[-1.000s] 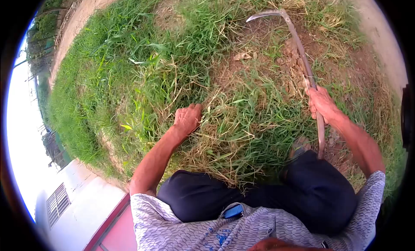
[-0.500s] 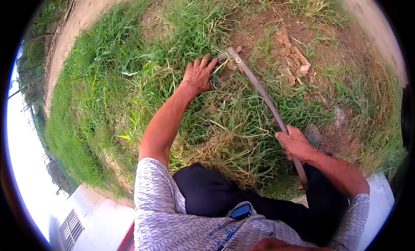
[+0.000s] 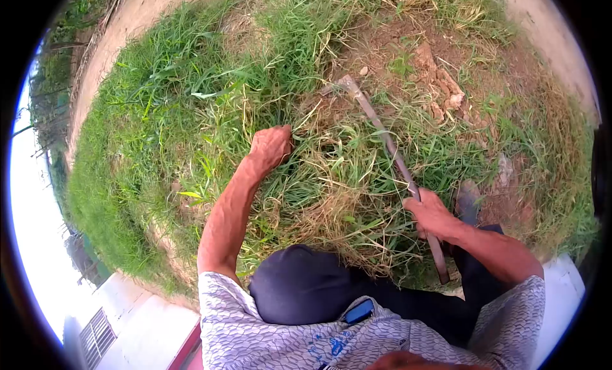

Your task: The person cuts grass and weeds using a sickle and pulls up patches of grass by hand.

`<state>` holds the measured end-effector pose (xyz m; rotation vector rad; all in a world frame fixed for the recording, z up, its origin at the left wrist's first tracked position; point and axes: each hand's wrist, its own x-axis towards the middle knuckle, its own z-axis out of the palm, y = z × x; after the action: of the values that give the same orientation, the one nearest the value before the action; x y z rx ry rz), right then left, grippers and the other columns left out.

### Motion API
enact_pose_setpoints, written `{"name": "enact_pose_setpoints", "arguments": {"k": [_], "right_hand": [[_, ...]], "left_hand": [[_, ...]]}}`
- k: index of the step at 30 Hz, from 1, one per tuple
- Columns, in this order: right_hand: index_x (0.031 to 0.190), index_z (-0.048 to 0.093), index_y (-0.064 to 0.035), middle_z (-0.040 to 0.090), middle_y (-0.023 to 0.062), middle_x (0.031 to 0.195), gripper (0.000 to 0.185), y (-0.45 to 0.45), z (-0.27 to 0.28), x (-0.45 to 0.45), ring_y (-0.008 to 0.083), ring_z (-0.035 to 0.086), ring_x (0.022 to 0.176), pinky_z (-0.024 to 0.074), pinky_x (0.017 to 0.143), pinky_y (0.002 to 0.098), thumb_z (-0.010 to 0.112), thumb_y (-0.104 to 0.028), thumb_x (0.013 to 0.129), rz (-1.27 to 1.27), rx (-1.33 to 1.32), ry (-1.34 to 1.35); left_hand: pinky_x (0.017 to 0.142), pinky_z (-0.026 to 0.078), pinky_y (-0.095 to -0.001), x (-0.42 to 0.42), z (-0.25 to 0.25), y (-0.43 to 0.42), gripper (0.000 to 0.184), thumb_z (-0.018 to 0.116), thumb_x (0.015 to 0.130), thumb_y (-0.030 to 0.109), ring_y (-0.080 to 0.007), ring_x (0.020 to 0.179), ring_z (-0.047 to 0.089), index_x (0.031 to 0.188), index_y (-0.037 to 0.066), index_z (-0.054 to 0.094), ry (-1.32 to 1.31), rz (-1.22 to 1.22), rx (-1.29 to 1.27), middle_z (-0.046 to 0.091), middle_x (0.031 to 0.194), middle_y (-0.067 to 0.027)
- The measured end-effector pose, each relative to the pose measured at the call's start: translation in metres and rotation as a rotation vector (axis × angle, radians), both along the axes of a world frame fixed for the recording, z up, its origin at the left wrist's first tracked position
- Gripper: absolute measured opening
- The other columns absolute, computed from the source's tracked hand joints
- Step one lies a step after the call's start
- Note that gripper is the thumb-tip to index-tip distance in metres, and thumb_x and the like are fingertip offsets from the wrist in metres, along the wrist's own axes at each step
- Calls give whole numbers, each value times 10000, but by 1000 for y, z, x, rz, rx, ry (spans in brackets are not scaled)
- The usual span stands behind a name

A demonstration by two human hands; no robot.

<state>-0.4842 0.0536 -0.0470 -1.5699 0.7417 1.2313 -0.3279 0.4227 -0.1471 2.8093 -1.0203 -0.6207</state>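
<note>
The right hand (image 3: 433, 214) is closed around the lower part of a long, slightly bent brown wooden handle (image 3: 395, 154), with the thumb lying along its upper side. The handle slants from beside the dark-trousered leg at its lower end up and to the left, across green and straw-coloured cut grass (image 3: 341, 191). At its upper end is a curved metal blade (image 3: 330, 88), pointing left; its tip is among the grass stems and cannot be made out. The left hand (image 3: 271, 143) is closed, back upward, fingers curled down into the standing green grass (image 3: 245, 108), just below and to the left of the blade and apart from it. Whether stems are gripped inside the fingers cannot be told. Between the two hands lies the tangled cut grass, with dry brown stalks mixed in, reaching down to the dark trousers (image 3: 299, 287). Right of the blade is bare reddish-brown soil (image 3: 382, 48) with a pale tan, crumbled clod (image 3: 454, 101) on it. A blue rectangular object (image 3: 359, 311) sits at the front of the grey-white patterned shirt (image 3: 274, 335). A white building wall with a barred window (image 3: 97, 338) stands at lower left.
</note>
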Motion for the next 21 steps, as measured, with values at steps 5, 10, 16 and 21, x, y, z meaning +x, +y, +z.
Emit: {"name": "enact_pose_setpoints", "arguments": {"k": [5, 10, 16, 21], "right_hand": [[899, 381, -84, 414, 6, 643, 186, -1, -37, 70, 133, 428, 468, 428, 411, 323, 498, -228, 919, -363, -37, -70], [925, 435, 7, 490, 94, 659, 213, 13, -85, -18, 213, 559, 558, 473, 472, 405, 462, -204, 918, 210, -81, -261], [943, 450, 24, 500, 101, 652, 279, -20, 14, -39, 204, 571, 514, 460, 446, 386, 504, -249, 917, 340, -16, 35], [881, 431, -57, 460, 26, 622, 230, -16, -24, 41, 134, 453, 432, 408, 382, 302, 510, -267, 932, -308, -65, -89]], "left_hand": [[747, 489, -354, -37, 2, 20, 302, 556, 874, 196, -233, 891, 600, 1150, 74, 556, 273, 1, 340, 590, 1037, -125], [552, 487, -427, -44, 7, 10, 143, 532, 885, 176, -288, 628, 621, 889, 32, 531, 227, 137, 279, 621, 764, -152], [520, 466, -433, -52, 4, 21, 128, 560, 869, 185, -266, 594, 611, 862, 59, 534, 158, 161, 203, 615, 695, -119], [553, 514, -431, -53, 2, 22, 195, 611, 845, 243, -308, 693, 666, 955, 87, 572, 160, 198, 210, 645, 753, -134]]}}
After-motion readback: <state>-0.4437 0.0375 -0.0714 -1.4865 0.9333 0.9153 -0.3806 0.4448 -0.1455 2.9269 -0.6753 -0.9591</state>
